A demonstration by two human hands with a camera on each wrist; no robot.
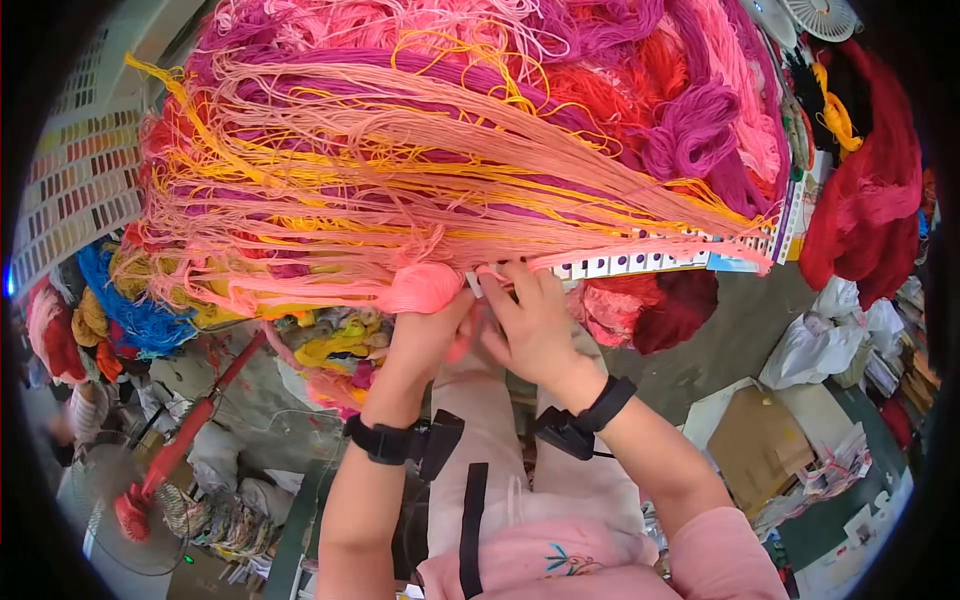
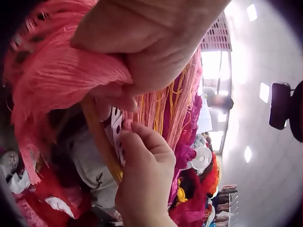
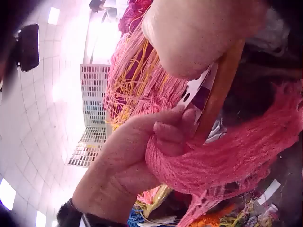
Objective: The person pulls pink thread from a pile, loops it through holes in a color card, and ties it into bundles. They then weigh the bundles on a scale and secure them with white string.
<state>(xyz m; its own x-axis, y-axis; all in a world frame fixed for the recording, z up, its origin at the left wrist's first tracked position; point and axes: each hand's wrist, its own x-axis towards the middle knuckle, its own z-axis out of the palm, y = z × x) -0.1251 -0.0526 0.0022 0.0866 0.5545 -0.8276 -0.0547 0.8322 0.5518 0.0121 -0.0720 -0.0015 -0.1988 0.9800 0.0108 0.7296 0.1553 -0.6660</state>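
Observation:
A thick coral-pink hank of yarn [image 1: 425, 288] lies looped over my left hand [image 1: 425, 340], whose curled fingers hold it at the near table edge. In the right wrist view, the hank [image 3: 222, 158] hangs down from that hand beside the wooden edge. My right hand [image 1: 535, 320] is close beside the left. Its thumb and forefinger pinch a short pink strand [image 2: 127, 124] at a white strip with punched holes [image 1: 630, 263]. Long peach and yellow threads [image 1: 480, 215] fan across the table and gather toward the strip's right end.
Purple yarn [image 1: 690, 130] and pink skeins cover the far part of the table. A colour sample board [image 1: 85, 160] stands at the left. Below it are blue yarn [image 1: 135, 310] and a fan [image 1: 130, 510]. Dark red yarn [image 1: 870, 190] hangs at the right, near white plastic bags [image 1: 810, 345].

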